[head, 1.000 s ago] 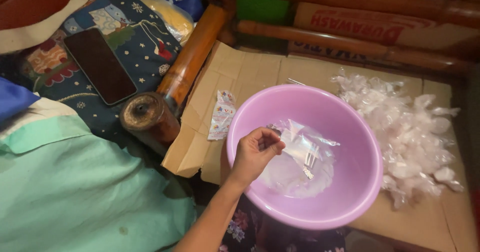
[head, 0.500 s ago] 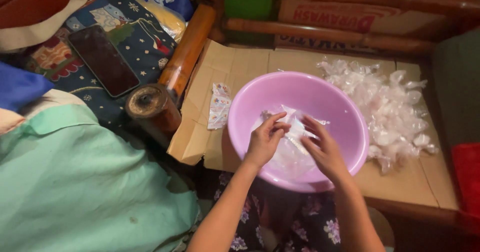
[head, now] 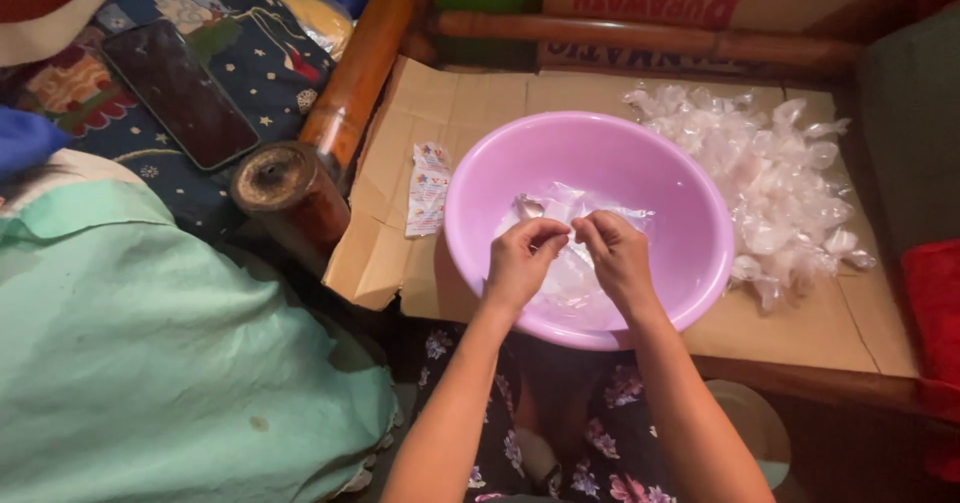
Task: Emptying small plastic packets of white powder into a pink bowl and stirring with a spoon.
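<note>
Now both hands, left hand [head: 522,260] & right hand [head: 617,256], pinch clear plastic bag [head: 560,213].

Dim warm light falls on a wooden-framed bench [head: 650,38] lined with flattened cardboard [head: 470,103], patterned cushion [head: 250,43] alongside.

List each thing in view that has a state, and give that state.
left hand: pinching the clear plastic bag
right hand: pinching the same bag
clear plastic bag: held over the basin
pink basin: upright on cardboard, holding plastic
pile of clear bags: heaped beside the basin
small sachet: lying flat
phone: screen dark
</note>
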